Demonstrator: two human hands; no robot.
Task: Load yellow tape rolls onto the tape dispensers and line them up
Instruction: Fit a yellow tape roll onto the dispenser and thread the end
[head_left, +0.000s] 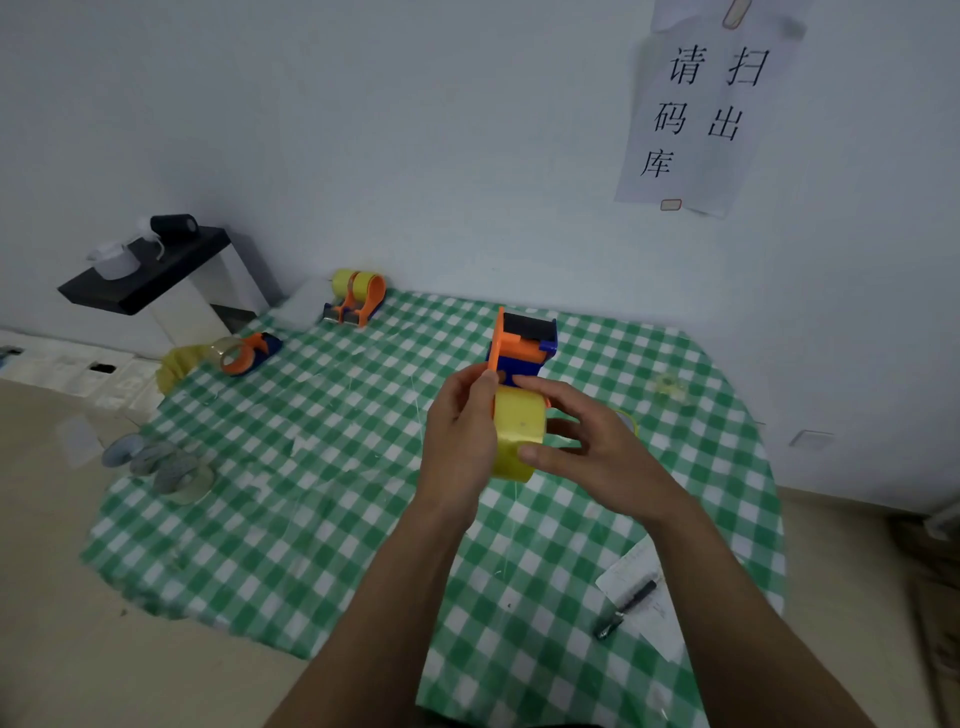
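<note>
We see both hands raised above the table (311, 493), close together at mid-frame. The left hand (457, 431) grips the held dispenser (524, 343), an orange-and-blue one, thumb pressed on its orange side plate. The right hand (587, 441) wraps the yellow tape roll (517, 436), thumb on the near edge and fingers curled over the top. The roll sits against the orange plate at the dispenser's near end. We can't tell whether it is seated on the hub. The dispenser's blue body and dark front end point away from us, tilted up.

The table carries a green-and-white checked cloth. At its far edge stands the loaded dispenser (356, 296) with a yellow roll on it. To the left, near the table corner, we note the second dispenser (247, 353), which holds a clear-looking roll and lies well apart from the first.

A few clear rolls (166, 467) lie in a row at the left edge, blurred. A black pen (626, 608) rests on a white sheet (654, 623) at the near right. Off the table to the left is a black shelf (145, 280). A paper sign (701, 114) with printed characters is taped to the wall.
</note>
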